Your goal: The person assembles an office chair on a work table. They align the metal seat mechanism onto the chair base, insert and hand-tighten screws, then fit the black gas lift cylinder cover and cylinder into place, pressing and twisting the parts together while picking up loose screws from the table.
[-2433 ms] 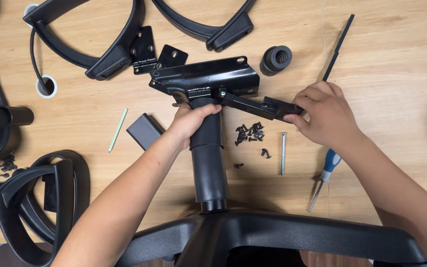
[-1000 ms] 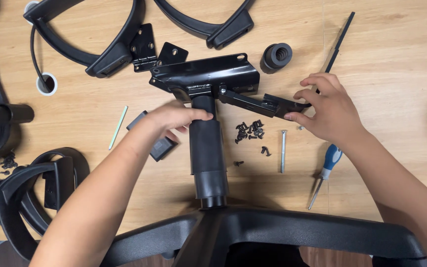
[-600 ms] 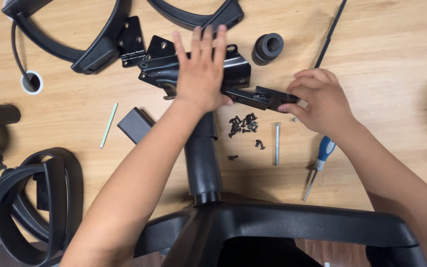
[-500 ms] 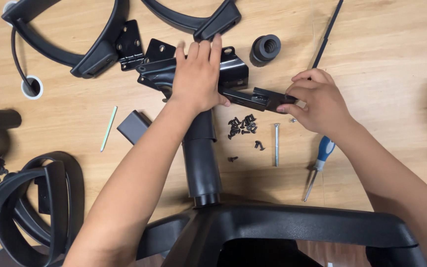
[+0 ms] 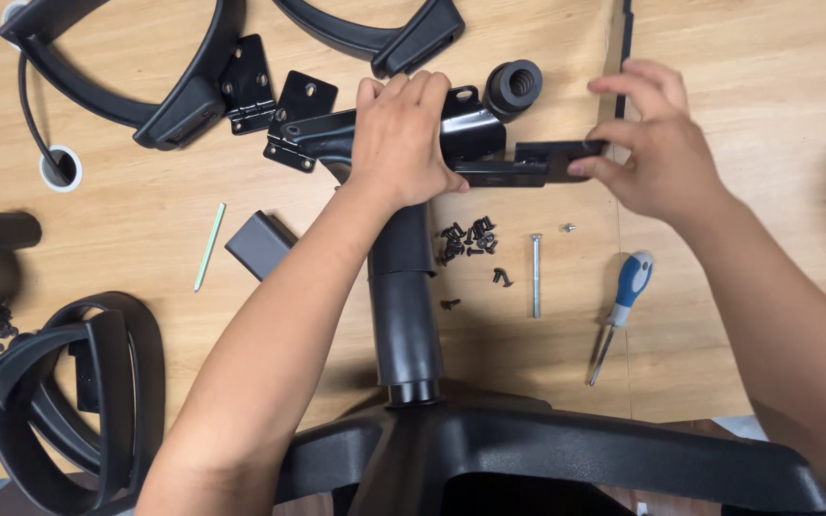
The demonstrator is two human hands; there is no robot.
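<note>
A black metal seat plate (image 5: 475, 129) sits on top of a black gas-lift column (image 5: 403, 306) that rises from the black chair base (image 5: 566, 454). My left hand (image 5: 402, 143) lies palm-down on the plate, fingers curled over its far edge. My right hand (image 5: 657, 153) pinches the end of the plate's black side lever (image 5: 537, 158) between thumb and fingers. Small black screws (image 5: 466, 239) lie in a heap on the wooden floor just right of the column, beside a long silver bolt (image 5: 534, 275).
A blue-and-white screwdriver (image 5: 620, 311) lies at right. A black round knob (image 5: 513, 86) sits behind the plate. Black armrests (image 5: 126, 72) and brackets (image 5: 293, 115) lie at the top, a small grey block (image 5: 258, 244) and green stick (image 5: 208, 247) at left, more black chair parts (image 5: 59, 392) at lower left.
My left hand left the column and moved up onto the seat plate, then curled over it. My right hand stayed on the lever. The view shifted slightly.
</note>
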